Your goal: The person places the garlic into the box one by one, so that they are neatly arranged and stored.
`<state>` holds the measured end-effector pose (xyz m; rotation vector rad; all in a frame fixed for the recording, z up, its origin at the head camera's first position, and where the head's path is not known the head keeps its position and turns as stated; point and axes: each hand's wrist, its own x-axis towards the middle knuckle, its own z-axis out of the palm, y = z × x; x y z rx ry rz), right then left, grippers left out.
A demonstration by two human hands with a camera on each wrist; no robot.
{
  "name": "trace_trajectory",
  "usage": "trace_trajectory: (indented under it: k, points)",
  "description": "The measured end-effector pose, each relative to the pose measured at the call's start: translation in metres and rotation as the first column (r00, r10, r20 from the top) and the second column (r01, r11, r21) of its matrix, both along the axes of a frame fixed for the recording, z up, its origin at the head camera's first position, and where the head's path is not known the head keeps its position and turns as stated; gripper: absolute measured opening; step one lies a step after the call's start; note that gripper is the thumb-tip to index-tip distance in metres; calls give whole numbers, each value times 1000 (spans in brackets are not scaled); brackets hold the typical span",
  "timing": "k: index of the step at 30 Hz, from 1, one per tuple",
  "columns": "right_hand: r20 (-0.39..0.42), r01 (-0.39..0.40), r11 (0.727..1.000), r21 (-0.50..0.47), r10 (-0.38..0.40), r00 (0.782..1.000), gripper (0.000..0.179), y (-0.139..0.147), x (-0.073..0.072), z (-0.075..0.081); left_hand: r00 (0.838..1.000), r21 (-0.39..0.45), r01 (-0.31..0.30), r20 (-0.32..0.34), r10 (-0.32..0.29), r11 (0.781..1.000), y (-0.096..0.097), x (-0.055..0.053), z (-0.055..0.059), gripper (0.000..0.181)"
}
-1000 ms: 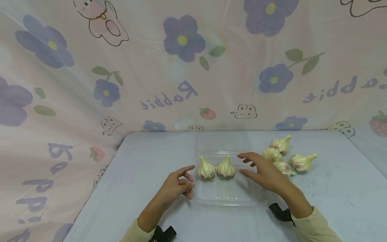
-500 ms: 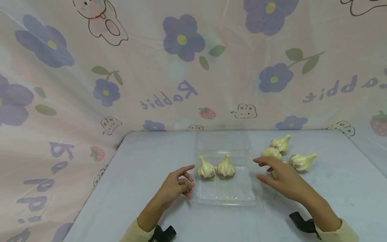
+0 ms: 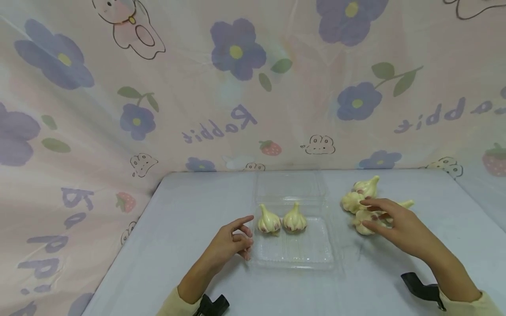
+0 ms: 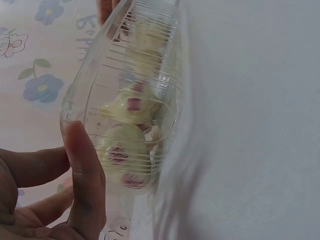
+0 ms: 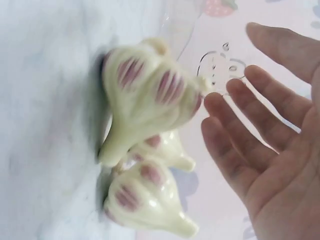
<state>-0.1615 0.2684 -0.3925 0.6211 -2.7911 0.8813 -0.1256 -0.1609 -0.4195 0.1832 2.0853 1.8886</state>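
Two garlic bulbs, a left one [image 3: 269, 220] and a right one [image 3: 294, 219], sit side by side in a clear plastic clamshell box [image 3: 292, 266], its lid laid back. At the box's left side is my left hand [image 3: 229, 241], fingers loosely bent and a fingertip against the rim in the left wrist view. Over the loose garlic at the right hovers my right hand [image 3: 399, 224], fingers spread. Its thumb and fingertips overlap the nearest bulb [image 3: 363, 222] in the head view. In the right wrist view the palm faces this bulb [image 5: 150, 90] with a gap between.
Behind the nearest bulb lie several more, among them a knobbly one [image 3: 352, 202] and one with its stem up [image 3: 366, 187]. A patterned curtain [image 3: 174, 87] rises behind the white table [image 3: 197, 197].
My right hand has moved right, from beside the box to over the loose garlic. My left hand stays at the box's left side.
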Motion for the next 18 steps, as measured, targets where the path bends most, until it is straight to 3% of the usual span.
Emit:
trace_trajectory:
  k: [10,18]
  points:
    - [-13,4,999,35,-4,1000,52,15,-9,-9,999,27,44,31,-44,999,-2,-1,6,77]
    - [80,-14,1000,-2,14,997,56,13,-7,-10,998,24,41,56,-42,999,-4,0,3,79]
